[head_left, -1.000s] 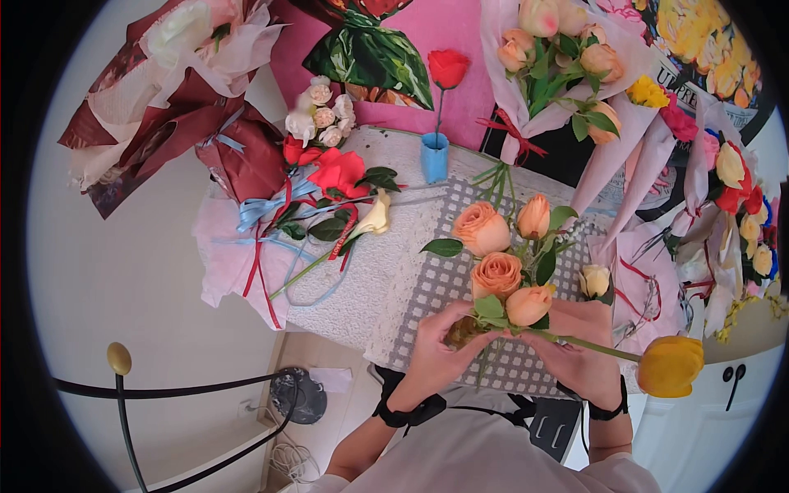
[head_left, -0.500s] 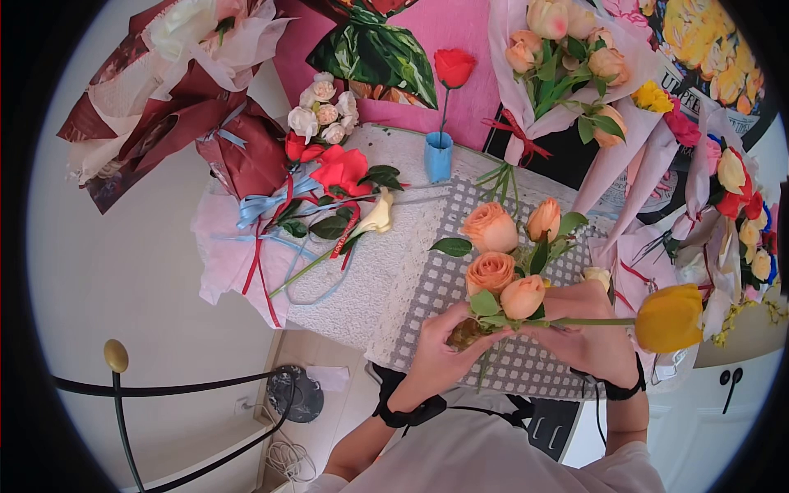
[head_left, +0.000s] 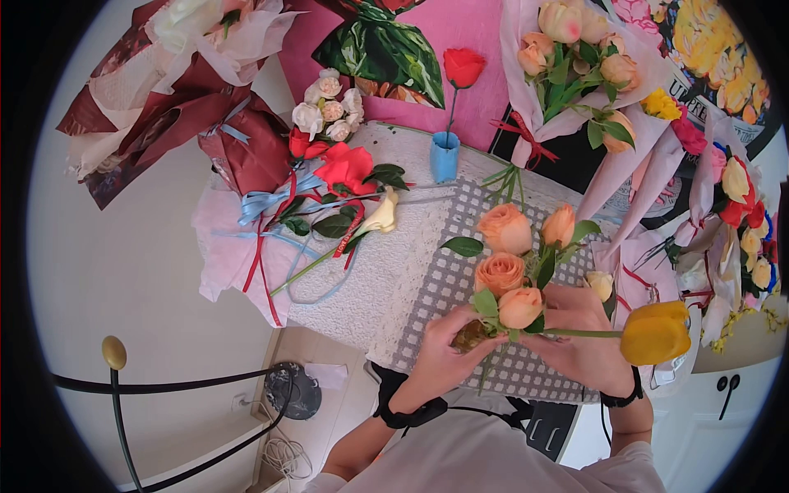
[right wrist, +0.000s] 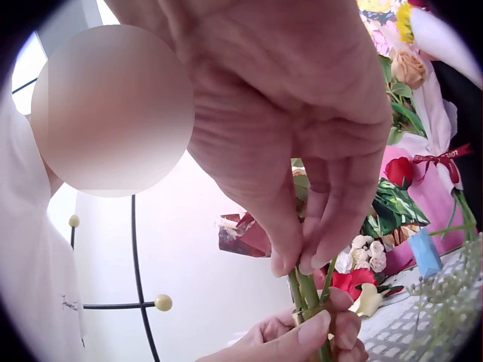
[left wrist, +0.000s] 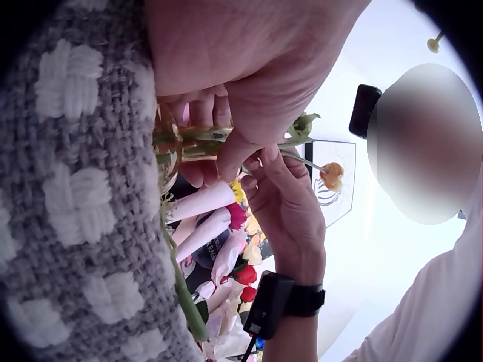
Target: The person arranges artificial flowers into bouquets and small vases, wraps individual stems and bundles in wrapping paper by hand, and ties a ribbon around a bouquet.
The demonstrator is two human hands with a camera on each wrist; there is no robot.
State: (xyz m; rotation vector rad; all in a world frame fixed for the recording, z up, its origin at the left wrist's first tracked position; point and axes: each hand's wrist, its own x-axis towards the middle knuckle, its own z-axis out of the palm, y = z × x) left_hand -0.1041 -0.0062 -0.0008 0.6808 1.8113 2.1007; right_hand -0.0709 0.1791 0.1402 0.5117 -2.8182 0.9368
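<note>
My left hand (head_left: 444, 355) grips a small amber glass vase (head_left: 470, 335) around its neck, low over the checked cloth. Several peach roses (head_left: 499, 273) with green leaves rise out of it, and green stems (right wrist: 306, 290) run up between my fingers in the right wrist view. Close beside the blooms, my right hand (head_left: 582, 338) pinches stems between thumb and fingertips just above the left hand. A yellow tulip (head_left: 655, 333) sticks out to the right, its stem (head_left: 585, 333) passing across the right hand. The vase's lower part is mostly hidden by the left hand.
Beneath the hands lies a grey checked cloth (head_left: 431, 287). A red rose (head_left: 463, 67) stands in a blue cup (head_left: 444, 158). Loose red flowers, ribbons and a cream calla lily (head_left: 381, 214) lie left. Wrapped bouquets line the back and right; a cream rose (head_left: 600, 284) lies near the right hand.
The tulip head first swung up, then came down a little and left, with the right hand turning along. The left hand keeps its grip on the vase, and the peach roses shift slightly.
</note>
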